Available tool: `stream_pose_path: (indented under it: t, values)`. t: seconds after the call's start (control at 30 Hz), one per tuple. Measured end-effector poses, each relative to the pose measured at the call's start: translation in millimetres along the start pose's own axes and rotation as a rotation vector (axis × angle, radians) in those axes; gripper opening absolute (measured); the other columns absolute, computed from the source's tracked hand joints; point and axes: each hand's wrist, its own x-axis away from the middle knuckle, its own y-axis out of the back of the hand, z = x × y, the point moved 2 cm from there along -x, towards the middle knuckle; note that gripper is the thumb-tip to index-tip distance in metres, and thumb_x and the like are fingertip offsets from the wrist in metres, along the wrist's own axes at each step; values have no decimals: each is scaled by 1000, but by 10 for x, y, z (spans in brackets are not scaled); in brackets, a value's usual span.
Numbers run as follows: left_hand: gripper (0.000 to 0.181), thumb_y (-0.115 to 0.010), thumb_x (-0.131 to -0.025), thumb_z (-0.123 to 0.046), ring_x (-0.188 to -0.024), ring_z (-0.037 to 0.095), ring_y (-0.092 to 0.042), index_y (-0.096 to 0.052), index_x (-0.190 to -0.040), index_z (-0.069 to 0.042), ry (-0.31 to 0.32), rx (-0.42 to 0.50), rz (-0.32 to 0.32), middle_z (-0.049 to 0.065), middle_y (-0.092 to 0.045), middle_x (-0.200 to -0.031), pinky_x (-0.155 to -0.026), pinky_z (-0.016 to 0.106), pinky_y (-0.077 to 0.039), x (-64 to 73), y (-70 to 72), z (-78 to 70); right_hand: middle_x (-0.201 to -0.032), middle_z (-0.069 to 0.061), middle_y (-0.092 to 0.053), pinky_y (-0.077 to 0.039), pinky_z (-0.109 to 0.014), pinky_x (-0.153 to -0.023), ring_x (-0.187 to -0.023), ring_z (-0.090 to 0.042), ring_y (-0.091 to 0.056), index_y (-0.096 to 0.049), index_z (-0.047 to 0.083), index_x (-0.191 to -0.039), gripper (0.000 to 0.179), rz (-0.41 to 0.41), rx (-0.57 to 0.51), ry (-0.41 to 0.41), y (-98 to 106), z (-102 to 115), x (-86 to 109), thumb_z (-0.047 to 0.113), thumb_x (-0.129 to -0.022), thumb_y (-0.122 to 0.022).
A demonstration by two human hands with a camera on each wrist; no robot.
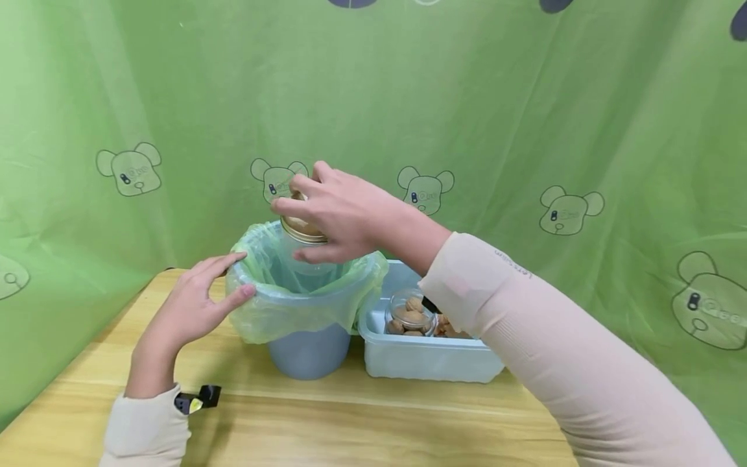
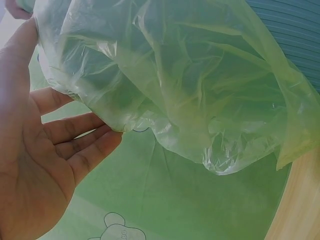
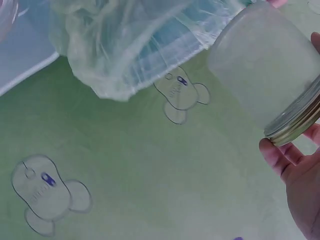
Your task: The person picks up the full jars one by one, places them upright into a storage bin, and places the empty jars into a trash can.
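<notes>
My right hand (image 1: pixel 344 211) holds a clear, slightly cloudy jar (image 3: pixel 262 62) by its gold-coloured lid (image 3: pixel 295 120), fingers spread round the lid's edge. In the head view the jar's body hangs over the mouth of a blue bin (image 1: pixel 309 350). A thin green plastic bag (image 1: pixel 292 311) lines this bin and folds down over its rim. At the bin's left side rests my left hand (image 1: pixel 195 301), thumb and fingers fairly straight against the bag-covered rim. In the left wrist view its fingertips (image 2: pixel 112 140) touch the bag from outside.
Right of the bin stands a light blue plastic basket (image 1: pixel 432 360). Inside it are a round clear container (image 1: pixel 392 314) of walnuts (image 1: pixel 411 316) and some brown pieces (image 1: pixel 448 327). All stand on a wooden table (image 1: pixel 350 428), with a green bear-print curtain (image 1: pixel 496 97) behind.
</notes>
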Motion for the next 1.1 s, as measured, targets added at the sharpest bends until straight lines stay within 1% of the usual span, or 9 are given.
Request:
stream_pose_path:
  t: [0.17, 0.3, 0.57, 0.67, 0.83, 1.0, 1.1]
  values:
    - [65, -67, -98, -45, -136, 48, -44, -49, -153, -15, -9, -4, -5, 23, -51, -148, -105, 72, -35, -3, -5, 9, -126, -8, -56, -45, -40, -80, -97, -31, -47, -52, 22, -145, 64, 38, -70, -76, -221, -42, -47, 60, -95, -59]
    - [66, -66, -98, -45, -136, 49, -43, -48, -153, -15, -3, -1, 3, 24, -50, -149, -105, 73, -33, -1, -3, -2, -126, -8, -56, -46, -40, -79, -98, -31, -47, -51, 22, -147, 65, 61, -96, -114, -384, -58, -91, 61, -95, -59]
    - [64, -67, -98, -43, -136, 50, -44, -49, -152, -13, -21, -5, -9, 24, -50, -149, -104, 73, -34, 0, 6, -22, -128, -5, -53, -40, -44, -89, -106, -31, -45, -48, 26, -148, 68, 118, -119, -201, -666, -40, -173, 65, -93, -59]
    - [64, -67, -98, -43, -135, 49, -44, -49, -152, -13, -22, -3, -8, 24, -51, -148, -104, 73, -34, 1, -3, -24, -127, -4, -52, -40, -45, -91, -108, -30, -45, -48, 27, -147, 68, 128, -135, -218, -750, -12, -190, 65, -92, -61]
    - [65, -66, -98, -45, -136, 49, -43, -48, -153, -15, -8, 5, 8, 23, -50, -149, -104, 73, -34, -4, -5, -29, -128, -5, -52, -40, -44, -93, -110, -31, -45, -47, 26, -145, 67, 153, -117, -227, -860, 44, -215, 66, -92, -60]
    - [66, -66, -98, -45, -136, 49, -43, -48, -154, -15, -6, 4, 9, 23, -50, -149, -104, 73, -34, -13, -14, -27, -127, -3, -52, -40, -42, -92, -109, -29, -46, -46, 28, -143, 65, 180, -93, -229, -921, 93, -242, 67, -92, -59]
    - [66, -66, -99, -45, -136, 49, -43, -47, -154, -15, -7, 1, 10, 23, -49, -150, -104, 73, -34, -11, -13, -28, -128, -3, -52, -41, -41, -91, -109, -28, -47, -47, 29, -143, 66, 194, -105, -236, -949, 113, -258, 68, -92, -59]
